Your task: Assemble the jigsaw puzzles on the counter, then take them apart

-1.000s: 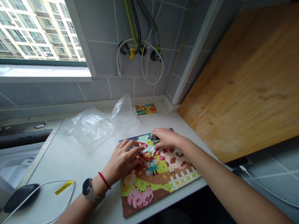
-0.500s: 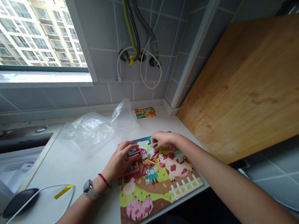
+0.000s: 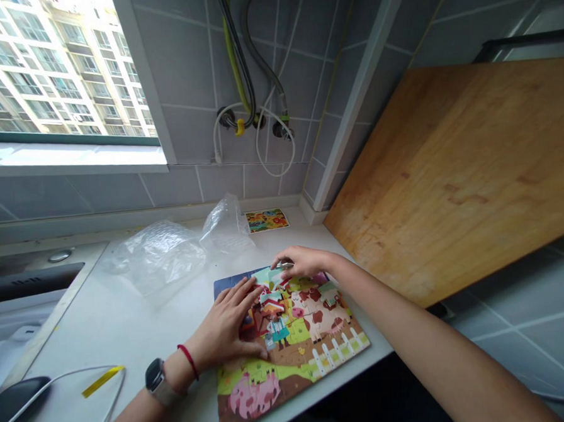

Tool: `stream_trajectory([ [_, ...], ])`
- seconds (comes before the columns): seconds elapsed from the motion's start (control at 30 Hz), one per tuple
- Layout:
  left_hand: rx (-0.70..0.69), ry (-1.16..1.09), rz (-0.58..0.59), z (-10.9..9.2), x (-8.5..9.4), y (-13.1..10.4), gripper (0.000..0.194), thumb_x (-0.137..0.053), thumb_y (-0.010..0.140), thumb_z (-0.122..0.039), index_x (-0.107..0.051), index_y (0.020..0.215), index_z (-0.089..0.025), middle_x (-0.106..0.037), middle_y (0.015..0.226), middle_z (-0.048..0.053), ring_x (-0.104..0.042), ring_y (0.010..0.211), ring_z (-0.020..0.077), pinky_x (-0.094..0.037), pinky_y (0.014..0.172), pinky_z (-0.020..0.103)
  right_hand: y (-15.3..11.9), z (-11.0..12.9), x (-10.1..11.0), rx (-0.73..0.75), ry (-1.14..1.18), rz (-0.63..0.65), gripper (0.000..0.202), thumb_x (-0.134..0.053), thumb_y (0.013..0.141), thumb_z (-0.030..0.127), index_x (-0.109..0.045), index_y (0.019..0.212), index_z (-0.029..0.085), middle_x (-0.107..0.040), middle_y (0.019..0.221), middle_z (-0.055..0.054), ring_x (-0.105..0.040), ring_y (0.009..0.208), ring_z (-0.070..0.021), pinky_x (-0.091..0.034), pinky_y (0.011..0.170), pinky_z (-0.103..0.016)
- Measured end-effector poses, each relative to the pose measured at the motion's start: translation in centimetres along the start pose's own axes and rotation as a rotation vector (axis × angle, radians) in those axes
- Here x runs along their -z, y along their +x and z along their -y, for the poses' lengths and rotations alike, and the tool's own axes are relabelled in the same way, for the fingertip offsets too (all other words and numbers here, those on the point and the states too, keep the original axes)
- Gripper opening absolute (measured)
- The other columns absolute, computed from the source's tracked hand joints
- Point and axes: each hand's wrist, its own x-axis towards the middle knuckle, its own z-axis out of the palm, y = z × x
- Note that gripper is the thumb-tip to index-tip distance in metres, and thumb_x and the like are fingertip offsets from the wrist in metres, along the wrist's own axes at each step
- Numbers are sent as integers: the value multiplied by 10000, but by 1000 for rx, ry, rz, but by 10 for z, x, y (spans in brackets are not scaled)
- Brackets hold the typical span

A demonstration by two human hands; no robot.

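A farm-scene jigsaw puzzle (image 3: 299,355) with a cow, a pig and a white fence lies on the counter's front edge. My left hand (image 3: 231,324) rests flat on its left part, fingers spread, covering some of the picture. Near the puzzle's top edge, my right hand (image 3: 303,260) pinches a puzzle piece (image 3: 285,265) held tilted, edge towards me. Between the hands, a piece with a red and white roof (image 3: 272,304) lies on top of the picture. Light green pieces (image 3: 261,276) sit just above it, partly hidden by the fingers.
Crumpled clear plastic bags (image 3: 164,252) and a small colourful picture card (image 3: 267,220) lie behind the puzzle. A sink (image 3: 34,274) is at the left, with a black oval object (image 3: 18,401) and white cable below. A large wooden board (image 3: 460,176) leans at the right.
My left hand has flattened and spread over the puzzle's left side, its thumb now lower. My right hand has turned the piece slightly near the top edge. The view has shifted a little.
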Motion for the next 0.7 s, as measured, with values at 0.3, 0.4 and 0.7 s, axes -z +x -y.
stream_trajectory([
  [0.3,-1,-41,-73,-2,2,4,969,-697,758,-816,-485,1540,-286,-464,1611,143,-483,1434,419,-445,1125,588,-24,-14,-1,18,299,-168,509,-784,792,514,-779,1124,129,-790,1039,-73,-704,932,-245,-528,883,-351],
  [0.4,13,-57,-94,-3,1,6,924,-707,747,-817,-552,1462,-252,-490,1590,151,-491,1426,412,-443,1127,582,-29,-6,-5,22,287,-226,515,-773,803,514,-780,1137,122,-787,1088,-96,-706,974,-257,-524,925,-376],
  [0.7,20,-109,-117,-13,13,8,622,-760,820,-662,-625,1263,-248,-641,1432,114,-556,1361,354,-470,1094,529,-51,12,-7,157,215,-399,393,-745,880,444,-791,1133,147,-779,1114,-113,-709,1051,-262,-520,976,-381],
])
